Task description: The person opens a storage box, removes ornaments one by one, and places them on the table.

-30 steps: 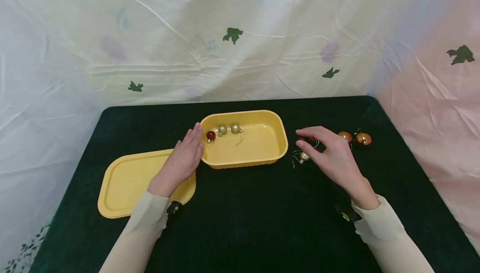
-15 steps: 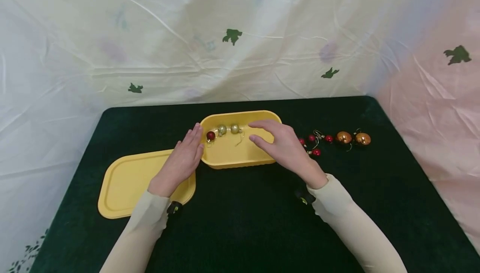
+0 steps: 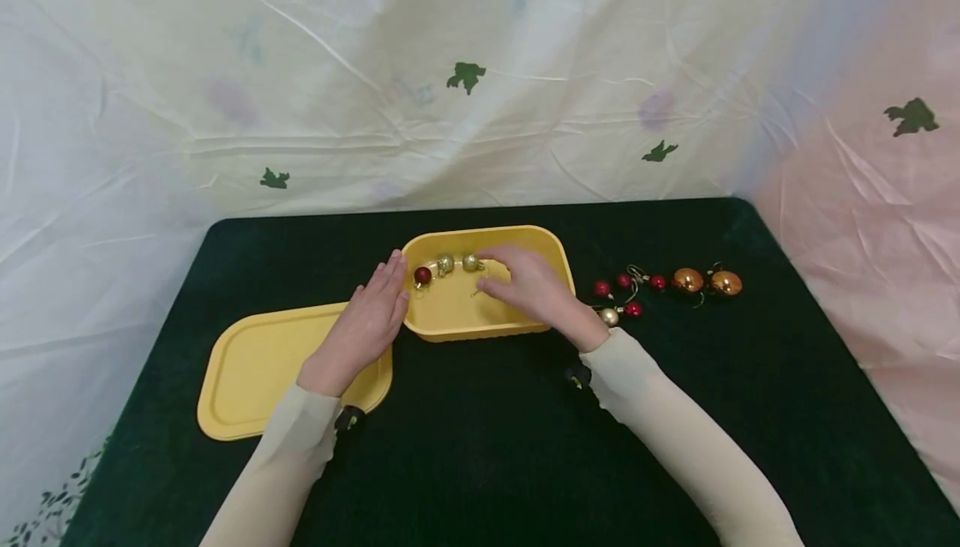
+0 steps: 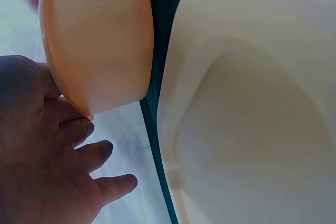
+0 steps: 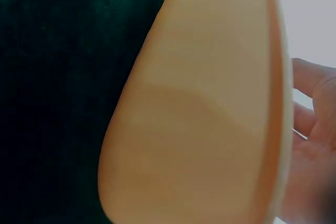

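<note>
My left hand (image 3: 358, 326) lies with straight fingers along the left end of a yellow plastic box (image 3: 480, 333). In the left wrist view its fingers (image 4: 97, 156) are spread at the box's rim. My right hand (image 3: 528, 284) reaches into the box from the right, thumb and forefinger apart. Its fingertips are right beside a small gold bauble (image 3: 470, 263) with a wire hook. Another gold bauble (image 3: 446, 263) and a dark red bauble (image 3: 423, 275) sit further left in the box. In the right wrist view, the box wall (image 5: 194, 119) partly hides the right hand (image 5: 315, 124).
A yellow lid (image 3: 262, 372) lies left of the box, partly under my left forearm. Right of the box are several small red baubles (image 3: 633, 308), a gold bauble (image 3: 609, 316) and two orange baubles (image 3: 687, 280). Fabric hangs behind the dark green table (image 3: 480, 464).
My right hand has moved left from over the loose baubles into the box, up to the gold bauble. The left hand has stayed against the box.
</note>
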Motion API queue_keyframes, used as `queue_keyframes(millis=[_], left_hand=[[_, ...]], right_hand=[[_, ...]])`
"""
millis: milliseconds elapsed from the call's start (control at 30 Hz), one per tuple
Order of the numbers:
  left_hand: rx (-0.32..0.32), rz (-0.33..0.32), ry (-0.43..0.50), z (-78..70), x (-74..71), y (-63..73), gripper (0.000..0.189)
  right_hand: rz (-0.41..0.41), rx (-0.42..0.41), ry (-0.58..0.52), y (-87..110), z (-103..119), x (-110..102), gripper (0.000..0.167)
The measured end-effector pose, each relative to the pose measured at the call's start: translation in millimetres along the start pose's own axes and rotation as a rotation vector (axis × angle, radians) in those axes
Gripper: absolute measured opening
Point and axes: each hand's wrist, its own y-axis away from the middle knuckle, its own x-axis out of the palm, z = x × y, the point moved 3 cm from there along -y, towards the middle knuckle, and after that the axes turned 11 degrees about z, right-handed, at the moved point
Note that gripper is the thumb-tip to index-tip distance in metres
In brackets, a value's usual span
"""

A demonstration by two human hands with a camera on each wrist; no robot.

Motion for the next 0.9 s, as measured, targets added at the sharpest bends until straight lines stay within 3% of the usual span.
queue_keyframes(millis=[433, 900], left_hand=[[-0.008, 0.005, -0.003, -0.1, 2.3, 0.4, 0.062], [-0.009, -0.001, -0.01, -1.3, 0.7, -1.8, 0.061]], right_hand=[[0.108, 0.033, -0.004, -29.5, -3, 16, 0.049], [0.079, 0.037, 0.08, -45.0, -10, 19, 0.038]])
